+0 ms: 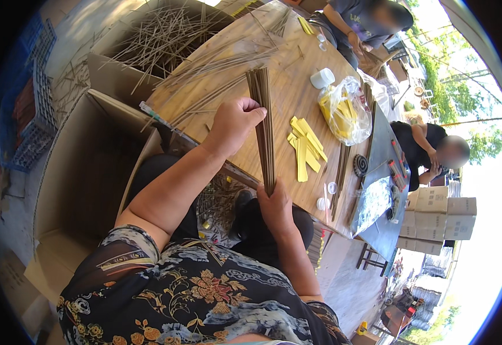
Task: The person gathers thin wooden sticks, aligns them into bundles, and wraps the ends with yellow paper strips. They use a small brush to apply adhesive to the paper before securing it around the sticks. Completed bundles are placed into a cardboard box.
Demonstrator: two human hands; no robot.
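Observation:
A bundle of thin brown incense-like sticks [264,123] stands tilted between my hands at the near edge of the wooden table. My left hand [234,123] pinches it near its upper end, thumb and fingers against the side. Lower down, my right hand [275,204] is wrapped round the bottom end. Several yellow paper strips [307,144] lie loose on the table to the right of the bundle. Beyond them sits a clear plastic bag [346,112] with more yellow strips inside.
Loose sticks [205,72] lie across the table's left side. An open cardboard box [165,34] full of sticks stands far left, another open box [84,167] nearer. A white cup [322,78] and a dark coil [360,165] are on the right. Two other people sit around the table.

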